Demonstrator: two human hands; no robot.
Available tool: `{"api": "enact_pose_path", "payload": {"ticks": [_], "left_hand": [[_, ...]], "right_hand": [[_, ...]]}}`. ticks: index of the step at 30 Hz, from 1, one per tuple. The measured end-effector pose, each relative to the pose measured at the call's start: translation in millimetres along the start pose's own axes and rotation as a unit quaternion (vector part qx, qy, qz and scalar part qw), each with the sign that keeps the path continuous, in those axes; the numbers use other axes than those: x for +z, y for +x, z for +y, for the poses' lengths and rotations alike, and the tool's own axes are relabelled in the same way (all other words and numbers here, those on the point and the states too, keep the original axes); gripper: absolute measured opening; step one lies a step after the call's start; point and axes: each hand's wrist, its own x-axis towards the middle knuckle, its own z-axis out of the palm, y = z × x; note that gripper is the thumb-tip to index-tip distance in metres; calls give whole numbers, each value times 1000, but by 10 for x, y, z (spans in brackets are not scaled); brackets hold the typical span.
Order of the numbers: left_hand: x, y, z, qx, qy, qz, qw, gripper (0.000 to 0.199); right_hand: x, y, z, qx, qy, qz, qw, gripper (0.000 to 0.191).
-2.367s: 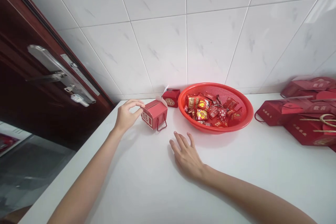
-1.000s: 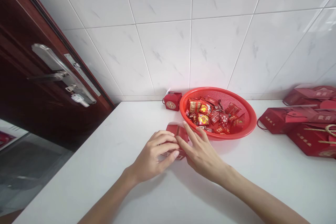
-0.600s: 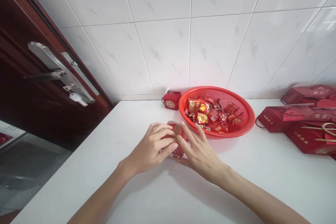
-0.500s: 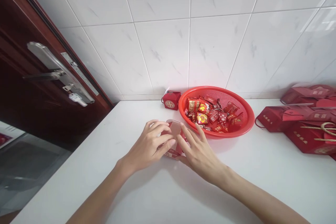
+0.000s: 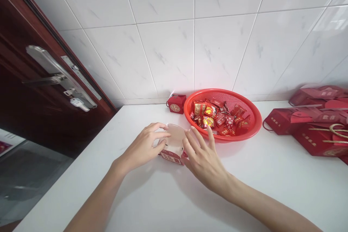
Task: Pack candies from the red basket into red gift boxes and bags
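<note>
A small red cardboard box stands on the white tabletop between my hands, its top open and its pale inside showing. My left hand is at its left side, the thumb and forefinger curved about the left upper edge. My right hand grips its right side, thumb low at the near corner, several fingers raised and spread. The fingers partly hide the box's sides. Just beyond, a red plastic basket holds several wrapped candies.
A closed small red box stands by the tiled wall, left of the basket. Several larger red gift boxes crowd the right side, one with a cord. At left is a dark red door with a metal handle and keys.
The box's top has opened wider and its pale inside now shows. My left hand has moved slightly left, away from the right one. The view has shifted a little.
</note>
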Motion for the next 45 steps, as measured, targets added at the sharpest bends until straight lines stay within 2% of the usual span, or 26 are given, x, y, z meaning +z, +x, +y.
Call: {"api": "enact_pose_path", "payload": {"ticks": [4,7,11,14,18,22,29,39,45], "left_hand": [[-61,-1,51,-9,-2,-62,998,32],[-98,-2,92,1,-23,-106,994,36],[-35,2,107,10,-52,-82,995,49],[73,17,153,-18,-61,-73,995,51],[150,50,291,-81,-72,-101,989,56],[111,78,347,-146,-44,-151,977,78],[65,63,267,-184,46,-186,964,102],[84,52,465,-133,151,-196,960,86],[116,24,432,-130,171,-201,956,84]], "right_hand": [[41,-22,-94,9,-9,10,1000,41],[66,-31,-118,19,-16,14,1000,40],[33,-4,-65,22,-36,19,999,27],[-45,19,16,28,-57,3,998,29],[-157,10,121,28,-62,-23,997,33],[-193,-16,166,32,-56,-39,997,43],[-134,-57,138,37,-57,-51,996,63],[-94,-130,92,56,-90,-50,993,63],[9,-165,59,56,-92,-33,994,61]]}}
